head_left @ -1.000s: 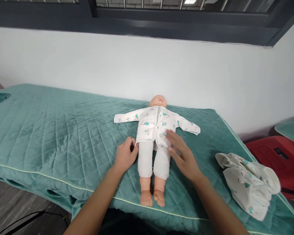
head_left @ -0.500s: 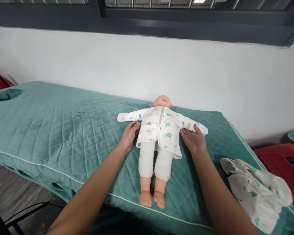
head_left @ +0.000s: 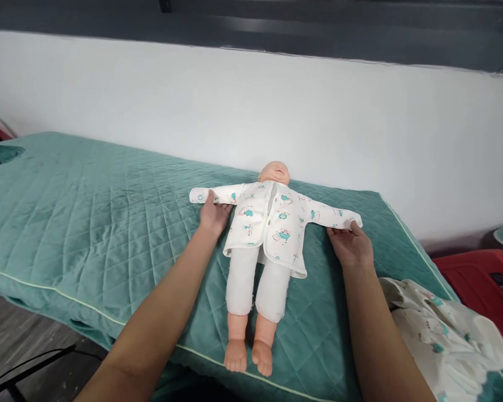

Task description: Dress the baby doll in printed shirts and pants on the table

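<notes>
A baby doll point(head_left: 257, 279) lies on its back on a teal quilted bed point(head_left: 88, 212), head toward the wall. It wears a white printed jacket point(head_left: 272, 223) with both sleeves spread out sideways. My left hand point(head_left: 213, 213) pinches the jacket's left sleeve near its cuff. At the other side, my right hand point(head_left: 351, 245) grips the end of the right sleeve. The doll's legs are in white leggings and its feet are bare.
A crumpled white printed garment point(head_left: 440, 335) lies on the bed at the right, beside my right forearm. A red object point(head_left: 473, 273) stands beyond the bed's right edge. A white wall runs behind the bed. The bed's front edge is close to me.
Both hands have moved from the jacket's hem up and outward along the sleeves to their ends. The sleeves now lie stretched straighter.
</notes>
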Tool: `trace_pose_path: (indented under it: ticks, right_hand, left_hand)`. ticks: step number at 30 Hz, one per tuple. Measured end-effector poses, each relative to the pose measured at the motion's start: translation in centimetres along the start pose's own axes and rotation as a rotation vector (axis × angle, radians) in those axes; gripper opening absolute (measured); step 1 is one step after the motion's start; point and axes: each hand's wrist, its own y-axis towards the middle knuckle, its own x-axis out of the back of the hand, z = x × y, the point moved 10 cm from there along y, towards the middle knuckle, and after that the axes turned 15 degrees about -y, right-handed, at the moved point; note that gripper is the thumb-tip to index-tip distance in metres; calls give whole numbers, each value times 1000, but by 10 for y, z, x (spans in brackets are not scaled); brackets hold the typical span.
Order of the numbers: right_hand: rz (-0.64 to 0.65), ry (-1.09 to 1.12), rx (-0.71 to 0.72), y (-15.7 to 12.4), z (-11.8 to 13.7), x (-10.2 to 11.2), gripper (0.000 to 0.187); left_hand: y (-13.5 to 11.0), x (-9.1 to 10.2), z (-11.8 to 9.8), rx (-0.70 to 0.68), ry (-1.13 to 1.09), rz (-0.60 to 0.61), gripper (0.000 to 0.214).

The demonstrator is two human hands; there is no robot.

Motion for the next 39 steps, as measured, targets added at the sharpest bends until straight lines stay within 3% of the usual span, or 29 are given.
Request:
trace_pose_path:
  ticks: [4,7,15,28,34,39]
  right_hand:
    - [-37,0,3,2,2,13,25]
    - [-79,26,-2,4,1,21,23]
    - [-78,14,2,0,2,19,22]
    - [-77,21,23,-18,8,7,23]
    - [-94,12,50,-11,10,13,26]
    - [-256,-104,154,-3,26,38,28]
  left_hand:
    - [10,14,-40,-152,-44,-56,25]
    - [15,18,-55,-180,-6,-75,17]
    - [16,18,-62,-197,56,-92,22]
    - [20,31,-98,-344,324,-224,20]
    - [21,31,-98,-350,317,-174,18]
    - [15,37,-112,-502,411,-152,13]
